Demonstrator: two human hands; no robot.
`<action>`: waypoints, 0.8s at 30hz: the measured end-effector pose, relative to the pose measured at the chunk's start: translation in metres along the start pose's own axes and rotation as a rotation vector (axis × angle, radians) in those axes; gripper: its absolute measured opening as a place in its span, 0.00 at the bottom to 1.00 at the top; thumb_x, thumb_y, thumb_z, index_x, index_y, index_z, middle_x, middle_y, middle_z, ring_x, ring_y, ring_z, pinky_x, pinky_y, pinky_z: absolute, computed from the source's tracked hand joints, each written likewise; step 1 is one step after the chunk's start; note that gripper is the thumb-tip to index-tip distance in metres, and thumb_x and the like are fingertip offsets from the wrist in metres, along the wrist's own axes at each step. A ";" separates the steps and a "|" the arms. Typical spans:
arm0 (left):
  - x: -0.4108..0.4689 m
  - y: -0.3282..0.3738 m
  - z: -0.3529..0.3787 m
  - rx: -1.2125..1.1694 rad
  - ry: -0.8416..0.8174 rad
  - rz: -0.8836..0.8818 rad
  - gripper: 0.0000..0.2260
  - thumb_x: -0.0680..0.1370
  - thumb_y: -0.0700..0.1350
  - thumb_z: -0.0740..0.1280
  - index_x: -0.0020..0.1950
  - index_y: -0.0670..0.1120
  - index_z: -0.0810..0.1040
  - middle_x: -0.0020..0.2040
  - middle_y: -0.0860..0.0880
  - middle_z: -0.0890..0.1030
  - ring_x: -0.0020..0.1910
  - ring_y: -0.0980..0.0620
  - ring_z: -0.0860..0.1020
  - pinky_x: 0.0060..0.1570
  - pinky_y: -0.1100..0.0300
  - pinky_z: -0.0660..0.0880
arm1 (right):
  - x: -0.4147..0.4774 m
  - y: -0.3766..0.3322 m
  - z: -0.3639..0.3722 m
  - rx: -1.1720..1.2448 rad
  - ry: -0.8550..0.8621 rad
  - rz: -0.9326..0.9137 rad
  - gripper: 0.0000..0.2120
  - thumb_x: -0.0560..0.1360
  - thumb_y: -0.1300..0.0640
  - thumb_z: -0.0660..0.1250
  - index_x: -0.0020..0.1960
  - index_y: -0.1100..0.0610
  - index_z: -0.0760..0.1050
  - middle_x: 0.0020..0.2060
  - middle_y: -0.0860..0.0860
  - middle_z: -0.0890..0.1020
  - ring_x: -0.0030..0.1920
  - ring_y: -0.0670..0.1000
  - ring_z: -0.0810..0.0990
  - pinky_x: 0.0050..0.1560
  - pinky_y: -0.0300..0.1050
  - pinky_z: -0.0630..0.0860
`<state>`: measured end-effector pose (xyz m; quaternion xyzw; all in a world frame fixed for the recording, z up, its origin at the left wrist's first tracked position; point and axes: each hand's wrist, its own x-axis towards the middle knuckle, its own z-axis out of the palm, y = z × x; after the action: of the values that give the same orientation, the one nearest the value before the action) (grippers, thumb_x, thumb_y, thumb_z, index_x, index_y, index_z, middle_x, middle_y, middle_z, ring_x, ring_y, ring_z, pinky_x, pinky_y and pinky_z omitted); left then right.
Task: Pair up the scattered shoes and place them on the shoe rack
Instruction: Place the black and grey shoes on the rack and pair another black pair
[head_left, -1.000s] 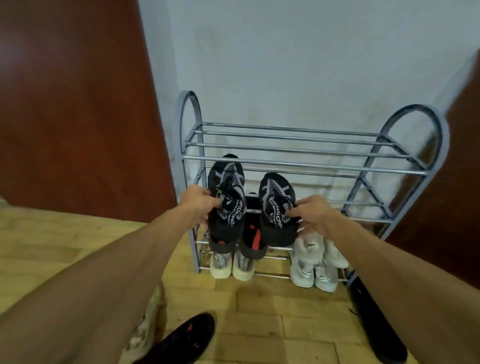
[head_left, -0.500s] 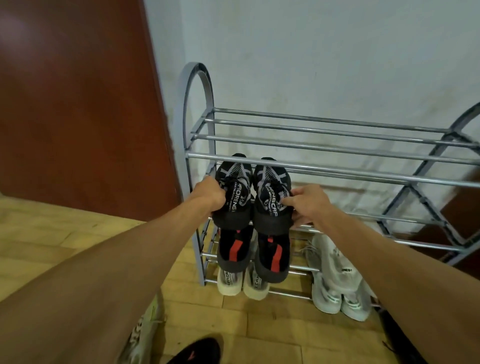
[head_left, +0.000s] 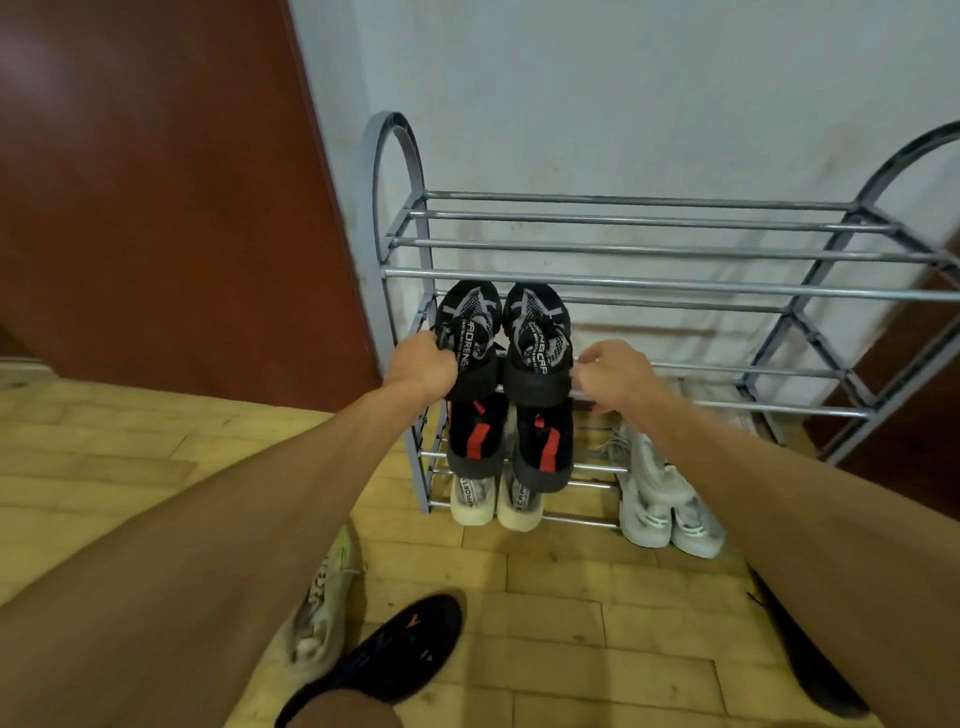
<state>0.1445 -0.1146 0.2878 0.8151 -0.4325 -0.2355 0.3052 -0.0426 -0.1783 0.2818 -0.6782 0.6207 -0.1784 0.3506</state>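
Note:
A grey metal shoe rack (head_left: 675, 283) stands against the white wall. A pair of black shoes with grey patterns lies side by side at the left end of its second tier, toes toward the wall. My left hand (head_left: 423, 371) grips the left black shoe (head_left: 470, 332) at its lacing. My right hand (head_left: 610, 376) has its fingers curled against the right side of the right black shoe (head_left: 535, 343), over the front rail. On the floor lie a pale green-white sneaker (head_left: 324, 605), a black shoe with red marks (head_left: 395, 657) and another black shoe (head_left: 810, 665).
A black-and-red pair (head_left: 511, 441) sits on the tier below, a cream pair (head_left: 496, 501) at the bottom left and a white pair (head_left: 657, 501) at the bottom right. The top tier holds nothing. A brown door (head_left: 156, 208) is on the left.
Both hands carried the black pair forward and down onto the second tier, bringing the two shoes together side by side. My view has moved closer to the rack.

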 end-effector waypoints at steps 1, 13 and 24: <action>-0.013 -0.002 -0.002 -0.030 0.053 0.036 0.16 0.80 0.39 0.56 0.67 0.39 0.71 0.62 0.41 0.76 0.48 0.46 0.77 0.44 0.57 0.72 | -0.009 0.002 -0.001 -0.024 0.022 -0.021 0.13 0.75 0.63 0.62 0.57 0.67 0.78 0.52 0.61 0.82 0.50 0.61 0.82 0.54 0.57 0.80; -0.128 -0.118 0.003 0.327 -0.142 0.116 0.16 0.81 0.48 0.57 0.66 0.44 0.70 0.66 0.46 0.65 0.60 0.46 0.74 0.62 0.52 0.71 | -0.094 0.053 0.069 -0.370 -0.172 -0.156 0.10 0.73 0.61 0.61 0.44 0.61 0.81 0.45 0.57 0.82 0.52 0.59 0.80 0.52 0.50 0.79; -0.121 -0.263 0.073 0.595 -0.645 -0.097 0.17 0.80 0.44 0.56 0.61 0.33 0.71 0.61 0.34 0.74 0.55 0.39 0.75 0.53 0.48 0.73 | -0.097 0.103 0.197 -0.527 -0.541 -0.121 0.13 0.75 0.59 0.59 0.56 0.60 0.76 0.54 0.57 0.80 0.50 0.56 0.77 0.45 0.43 0.72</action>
<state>0.1823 0.0825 0.0663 0.7716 -0.5158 -0.3573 -0.1050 0.0011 -0.0322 0.0926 -0.8031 0.4893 0.1522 0.3041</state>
